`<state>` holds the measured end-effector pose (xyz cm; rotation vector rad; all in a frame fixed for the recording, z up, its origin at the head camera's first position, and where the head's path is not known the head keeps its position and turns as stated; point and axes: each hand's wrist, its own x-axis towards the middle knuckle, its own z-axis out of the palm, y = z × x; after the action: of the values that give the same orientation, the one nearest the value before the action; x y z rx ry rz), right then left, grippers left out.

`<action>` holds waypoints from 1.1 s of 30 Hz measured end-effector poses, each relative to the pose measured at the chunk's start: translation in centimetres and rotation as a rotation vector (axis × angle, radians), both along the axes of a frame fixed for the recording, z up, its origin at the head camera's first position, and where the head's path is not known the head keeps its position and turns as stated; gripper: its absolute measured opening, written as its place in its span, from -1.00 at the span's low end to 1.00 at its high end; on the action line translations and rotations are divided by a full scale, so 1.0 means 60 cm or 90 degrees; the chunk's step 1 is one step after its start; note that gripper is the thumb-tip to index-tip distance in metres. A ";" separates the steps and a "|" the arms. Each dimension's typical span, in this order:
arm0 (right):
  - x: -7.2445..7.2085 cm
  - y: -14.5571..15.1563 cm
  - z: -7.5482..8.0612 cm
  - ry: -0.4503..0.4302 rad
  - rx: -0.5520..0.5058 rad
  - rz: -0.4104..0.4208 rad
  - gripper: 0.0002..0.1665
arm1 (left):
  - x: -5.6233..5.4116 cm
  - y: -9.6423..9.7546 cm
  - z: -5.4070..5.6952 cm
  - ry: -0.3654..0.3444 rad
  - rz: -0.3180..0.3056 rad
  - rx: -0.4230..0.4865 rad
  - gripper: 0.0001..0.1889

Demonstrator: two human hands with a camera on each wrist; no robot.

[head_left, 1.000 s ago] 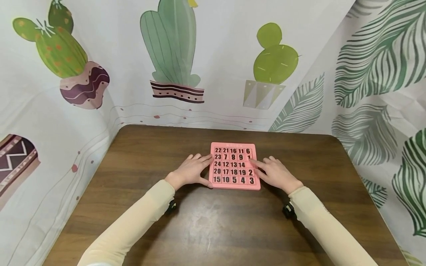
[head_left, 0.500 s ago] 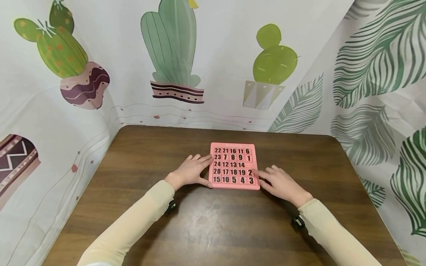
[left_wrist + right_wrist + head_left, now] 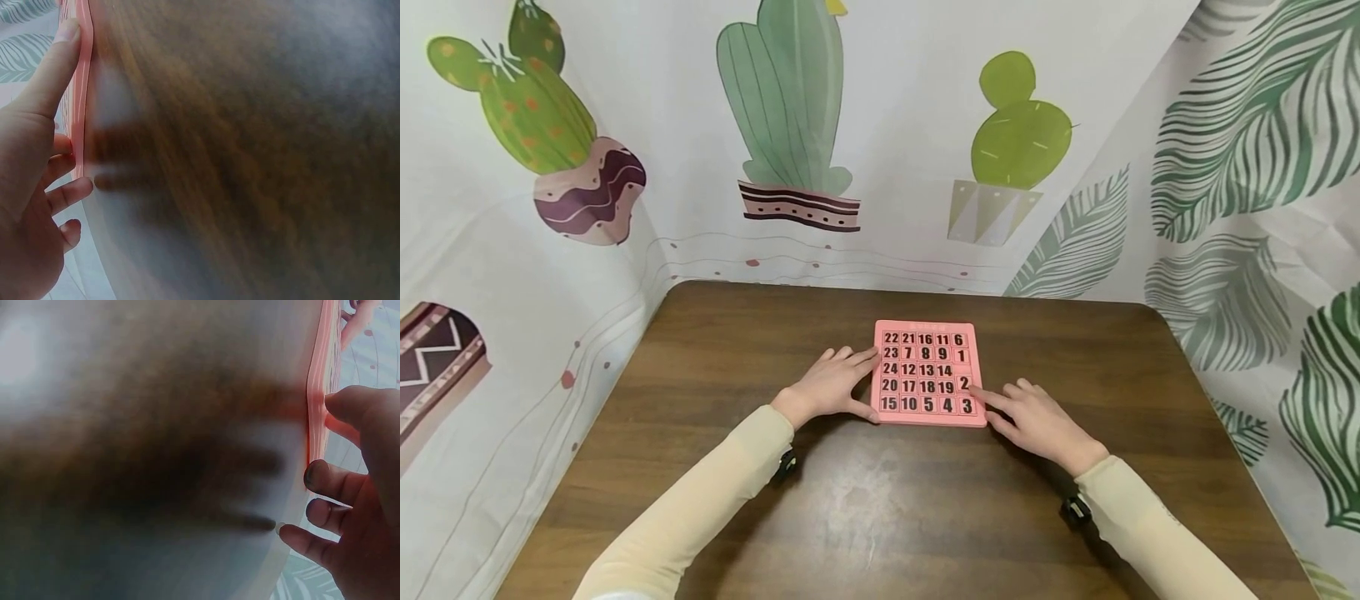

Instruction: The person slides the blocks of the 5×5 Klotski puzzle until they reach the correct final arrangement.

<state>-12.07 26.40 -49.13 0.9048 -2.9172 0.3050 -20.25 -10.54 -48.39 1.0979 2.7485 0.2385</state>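
A pink number puzzle board (image 3: pixel 928 326) is laid flat on the brown wooden table (image 3: pixel 850 533), towards its far side and near the middle of the head view. Rows of square tiles (image 3: pixel 927 370) printed with black numbers are held in its frame. The board's left edge is touched by the left hand (image 3: pixel 831 386), whose grip is spread wide, with the thumb set near the lower corner and the fingers placed higher along the same side. At the right, the tile marked 2 (image 3: pixel 962 382) is touched by the extended index finger of the right hand (image 3: pixel 1037 421); that grip is relaxed, with its fingers loosely parted and the thumb placed near the board's lower right edge. The 2 is seated slightly higher than the 19 (image 3: pixel 946 387) beside it, and a bare pink gap is left between it and the tile marked 1 (image 3: pixel 960 357) above. Both arms are covered by cream sleeves (image 3: pixel 715 483), and a small dark device (image 3: pixel 1076 510) is worn at each wrist. Behind, a white cloth (image 3: pixel 902 100) is printed with potted cacti (image 3: pixel 793 108) and green leaves (image 3: pixel 1262 125).
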 end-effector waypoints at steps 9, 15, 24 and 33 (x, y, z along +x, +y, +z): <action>-0.019 -0.005 0.000 -0.007 -0.004 -0.020 -0.45 | 0.004 0.003 0.003 0.002 -0.008 -0.004 0.19; -0.022 -0.009 0.004 -0.001 -0.019 -0.021 -0.45 | 0.002 0.004 0.003 0.004 -0.001 -0.013 0.20; 0.012 0.003 -0.002 0.000 -0.030 0.006 -0.46 | 0.001 0.005 0.000 -0.006 0.003 -0.008 0.21; 0.049 0.010 -0.008 0.063 -0.027 0.068 -0.44 | 0.000 0.002 -0.005 0.001 -0.003 -0.005 0.21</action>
<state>-9.15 27.02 -49.63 1.0398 -2.7676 0.3177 -20.23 -10.39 -48.71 1.1024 2.7457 0.2260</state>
